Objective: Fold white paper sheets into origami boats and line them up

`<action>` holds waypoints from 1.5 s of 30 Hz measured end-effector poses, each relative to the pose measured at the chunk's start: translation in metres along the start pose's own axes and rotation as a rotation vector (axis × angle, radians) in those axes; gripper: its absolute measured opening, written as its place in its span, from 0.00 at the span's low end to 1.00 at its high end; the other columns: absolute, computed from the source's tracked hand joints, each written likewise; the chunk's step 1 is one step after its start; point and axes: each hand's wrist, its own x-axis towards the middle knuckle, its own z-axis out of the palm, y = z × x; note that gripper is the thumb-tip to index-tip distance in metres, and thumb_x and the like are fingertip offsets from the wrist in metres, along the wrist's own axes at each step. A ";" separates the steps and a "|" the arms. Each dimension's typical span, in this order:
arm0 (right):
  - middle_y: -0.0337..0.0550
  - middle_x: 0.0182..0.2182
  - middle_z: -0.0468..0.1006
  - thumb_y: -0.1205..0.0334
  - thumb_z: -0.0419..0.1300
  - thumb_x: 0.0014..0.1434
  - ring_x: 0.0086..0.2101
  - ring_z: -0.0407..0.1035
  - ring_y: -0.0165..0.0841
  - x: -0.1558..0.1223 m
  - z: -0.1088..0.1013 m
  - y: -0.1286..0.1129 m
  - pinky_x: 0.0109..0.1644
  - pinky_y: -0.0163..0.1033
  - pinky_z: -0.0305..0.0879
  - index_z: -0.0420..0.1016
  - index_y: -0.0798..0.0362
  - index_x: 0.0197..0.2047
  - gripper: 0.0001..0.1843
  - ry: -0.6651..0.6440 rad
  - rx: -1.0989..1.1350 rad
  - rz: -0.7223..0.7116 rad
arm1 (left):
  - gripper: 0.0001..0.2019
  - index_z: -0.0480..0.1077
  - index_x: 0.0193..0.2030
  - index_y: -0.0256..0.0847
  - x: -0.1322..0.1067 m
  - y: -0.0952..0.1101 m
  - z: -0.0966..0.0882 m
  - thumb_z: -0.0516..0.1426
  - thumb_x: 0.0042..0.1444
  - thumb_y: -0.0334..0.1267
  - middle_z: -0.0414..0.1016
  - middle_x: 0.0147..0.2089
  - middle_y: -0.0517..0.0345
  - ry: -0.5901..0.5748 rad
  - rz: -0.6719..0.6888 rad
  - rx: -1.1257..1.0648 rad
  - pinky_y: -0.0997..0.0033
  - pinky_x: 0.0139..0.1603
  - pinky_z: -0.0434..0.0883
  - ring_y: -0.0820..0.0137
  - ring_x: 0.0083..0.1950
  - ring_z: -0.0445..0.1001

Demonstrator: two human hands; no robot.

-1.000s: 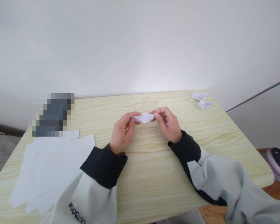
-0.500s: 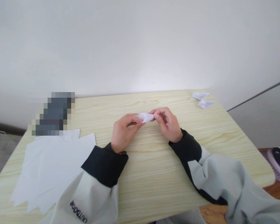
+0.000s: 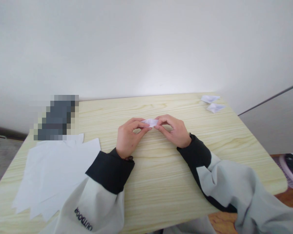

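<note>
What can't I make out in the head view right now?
All in the head view:
- Both ends of the folded paper: covered by the fingers of the left hand and right hand.
- Details of the dark object: blurred into blocks.
- How many white sheets there are: they overlap, and the left sleeve covers part of them.
- The rest of the basket: cut off by the right edge.

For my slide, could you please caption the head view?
Left hand and right hand pinch a folded paper at a wood-grain table.
</note>
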 end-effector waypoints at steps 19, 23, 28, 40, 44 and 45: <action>0.39 0.32 0.80 0.59 0.60 0.59 0.33 0.75 0.31 -0.001 0.002 0.001 0.39 0.36 0.71 0.72 0.51 0.34 0.04 0.064 -0.026 0.045 | 0.15 0.73 0.42 0.40 0.000 -0.003 0.003 0.63 0.50 0.44 0.78 0.41 0.54 -0.107 -0.177 -0.171 0.67 0.46 0.73 0.66 0.42 0.77; 0.39 0.31 0.79 0.60 0.61 0.58 0.32 0.75 0.30 -0.001 0.002 0.001 0.38 0.34 0.70 0.72 0.51 0.33 0.04 0.060 -0.024 0.031 | 0.14 0.75 0.40 0.39 0.000 0.000 0.003 0.62 0.51 0.45 0.80 0.40 0.55 -0.155 -0.224 -0.209 0.69 0.44 0.74 0.66 0.40 0.77; 0.38 0.31 0.80 0.61 0.61 0.58 0.32 0.75 0.30 -0.001 0.002 0.001 0.38 0.33 0.70 0.72 0.52 0.34 0.04 0.062 -0.029 0.027 | 0.13 0.75 0.39 0.39 0.001 0.003 0.002 0.63 0.50 0.45 0.80 0.38 0.57 -0.156 -0.234 -0.194 0.72 0.42 0.74 0.67 0.38 0.77; 0.37 0.31 0.80 0.56 0.64 0.54 0.32 0.76 0.30 -0.001 0.008 0.002 0.37 0.35 0.74 0.72 0.51 0.37 0.11 0.125 0.126 0.176 | 0.11 0.77 0.35 0.38 0.000 0.005 0.001 0.63 0.49 0.43 0.79 0.28 0.61 -0.111 -0.344 -0.169 0.75 0.33 0.72 0.70 0.30 0.76; 0.38 0.31 0.81 0.56 0.66 0.52 0.30 0.77 0.31 -0.001 0.006 0.005 0.36 0.34 0.75 0.74 0.52 0.37 0.12 0.090 0.202 0.290 | 0.12 0.77 0.36 0.36 0.002 0.008 0.001 0.63 0.48 0.42 0.79 0.25 0.59 -0.138 -0.457 -0.253 0.73 0.33 0.74 0.69 0.28 0.77; 0.38 0.30 0.81 0.56 0.65 0.52 0.29 0.77 0.31 -0.001 0.004 0.005 0.35 0.34 0.75 0.75 0.52 0.36 0.10 0.071 0.216 0.316 | 0.13 0.77 0.37 0.36 0.002 0.009 0.000 0.63 0.48 0.43 0.79 0.26 0.58 -0.153 -0.480 -0.274 0.72 0.33 0.75 0.68 0.28 0.77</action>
